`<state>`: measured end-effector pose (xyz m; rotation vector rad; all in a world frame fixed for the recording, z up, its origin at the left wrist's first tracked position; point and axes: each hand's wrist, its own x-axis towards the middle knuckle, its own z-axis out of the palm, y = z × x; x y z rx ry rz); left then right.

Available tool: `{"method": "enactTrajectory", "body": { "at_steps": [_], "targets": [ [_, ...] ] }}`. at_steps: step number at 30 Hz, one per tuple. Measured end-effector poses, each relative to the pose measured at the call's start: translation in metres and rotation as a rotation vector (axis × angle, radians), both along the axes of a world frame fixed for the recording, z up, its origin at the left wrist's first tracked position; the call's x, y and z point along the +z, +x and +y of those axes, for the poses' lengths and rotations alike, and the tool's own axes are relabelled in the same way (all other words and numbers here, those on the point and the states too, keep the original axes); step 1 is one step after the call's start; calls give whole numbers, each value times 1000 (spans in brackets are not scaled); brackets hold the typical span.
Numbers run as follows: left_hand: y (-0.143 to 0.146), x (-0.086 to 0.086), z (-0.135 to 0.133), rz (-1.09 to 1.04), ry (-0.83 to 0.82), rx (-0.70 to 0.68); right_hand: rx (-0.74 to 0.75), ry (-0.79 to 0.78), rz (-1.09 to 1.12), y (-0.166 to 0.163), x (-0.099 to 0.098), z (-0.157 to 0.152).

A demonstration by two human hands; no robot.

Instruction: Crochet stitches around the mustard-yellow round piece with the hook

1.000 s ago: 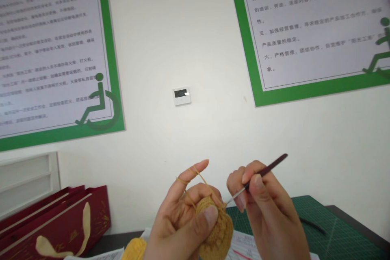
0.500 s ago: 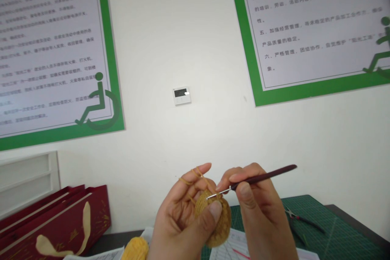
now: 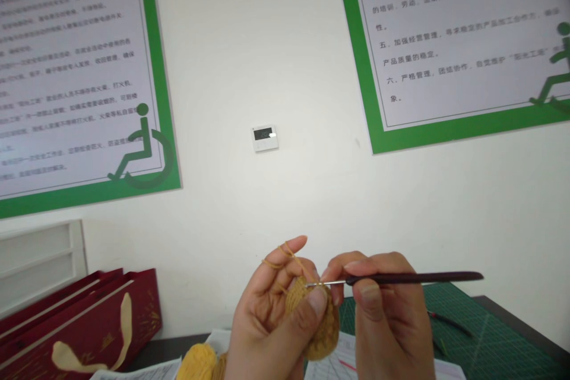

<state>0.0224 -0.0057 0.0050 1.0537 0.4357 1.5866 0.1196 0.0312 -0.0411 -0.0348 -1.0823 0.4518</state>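
My left hand point(image 3: 276, 314) grips a round mustard-yellow crochet piece point(image 3: 327, 332), its thumb pressed on the front. Yarn point(image 3: 288, 249) loops around the raised left index finger and runs down to the piece. In my right hand point(image 3: 387, 309) is a crochet hook point(image 3: 414, 278) with a dark red handle, held pinched and nearly level. The hook's metal tip touches the upper edge of the piece, beside the left thumb. Whether the tip sits inside a stitch is too small to tell.
A yellow yarn ball point(image 3: 196, 362) and printed papers point(image 3: 146, 370) lie below left. Dark red gift bags point(image 3: 111, 320) stand at the left. Pliers point(image 3: 452, 323), partly hidden, rest on a green cutting mat point(image 3: 494, 338). Behind is a wall with posters point(image 3: 380, 141) and a small panel point(image 3: 265, 138).
My right hand has turned the hook from a slant to almost level, its handle end swinging down and right. My left hand keeps its grip on the piece, barely shifted.
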Motion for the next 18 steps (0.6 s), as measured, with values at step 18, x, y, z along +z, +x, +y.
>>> {"method": "enactTrajectory", "body": {
  "at_steps": [18],
  "targets": [
    [-9,-4,7,60,1,-102,226,-87,-10,1,6,0]
  ]
}}
